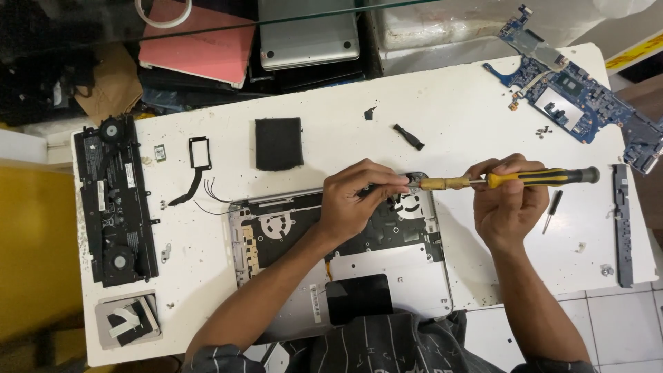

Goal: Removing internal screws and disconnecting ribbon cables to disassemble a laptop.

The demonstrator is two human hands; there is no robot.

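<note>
White worktable (442, 103), strewn with laptop parts. Far left: black battery pack with two fans (116, 200), lying flat and well apart from the work. Next right: black square pad (278, 143) at the far side. Centre, near edge: opened silver laptop chassis (345, 255), inside facing up. Left hand (359, 200) rests on its far right corner, fingers pinched together around the screwdriver tip, probably to steady it. Right hand (507, 200) is clamped on the yellow-handled screwdriver (511, 180), held nearly level, tip at the chassis hinge corner. Far right: blue motherboard (577, 103), set aside. No containers visible.
</note>
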